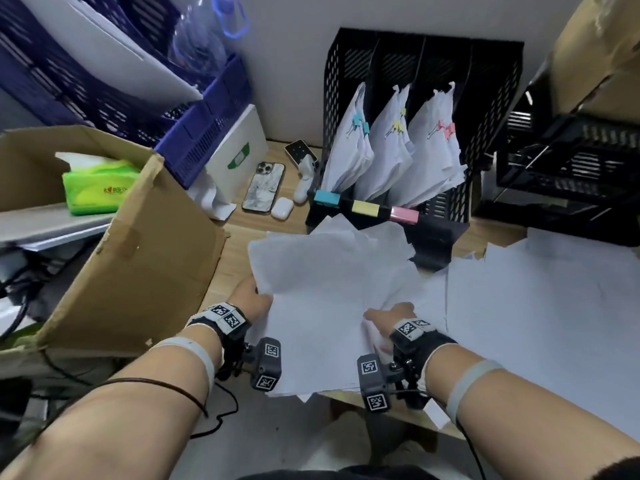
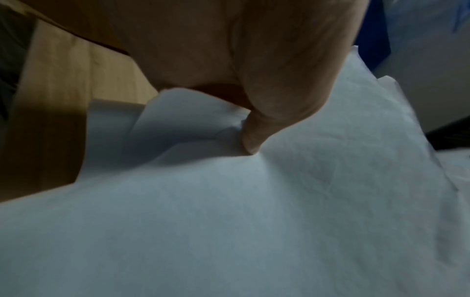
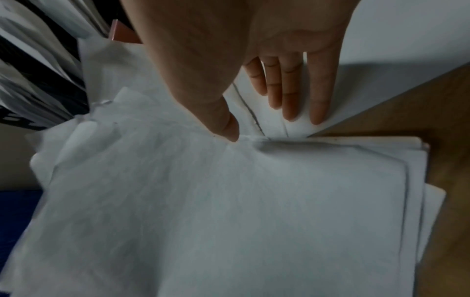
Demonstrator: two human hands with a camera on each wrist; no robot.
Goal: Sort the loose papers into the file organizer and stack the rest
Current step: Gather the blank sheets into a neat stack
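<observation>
A loose bundle of white papers [image 1: 329,289] is lifted over the desk's front edge between both hands. My left hand [image 1: 254,294] pinches its left edge, thumb [image 2: 250,138] on top of the papers [image 2: 254,221] and fingers hidden beneath. My right hand [image 1: 388,317] pinches the right edge, with the thumb [image 3: 229,128] on the papers [image 3: 203,201] and straight fingers [image 3: 289,96] underneath. Behind stands the black mesh file organizer [image 1: 346,64]. Its slots hold paper bundles with blue clips [image 1: 358,126], yellow clips [image 1: 398,128] and pink clips [image 1: 445,128].
More white sheets [image 1: 536,323] lie flat on the wooden desk [image 1: 249,216] at right. An open cardboard box [image 1: 138,254] with a green tissue pack [image 1: 97,188] stands left. Blue baskets [image 1: 207,126], a phone [image 1: 264,187], an earbud case [image 1: 282,207] and a black crate [image 1: 571,168] line the back.
</observation>
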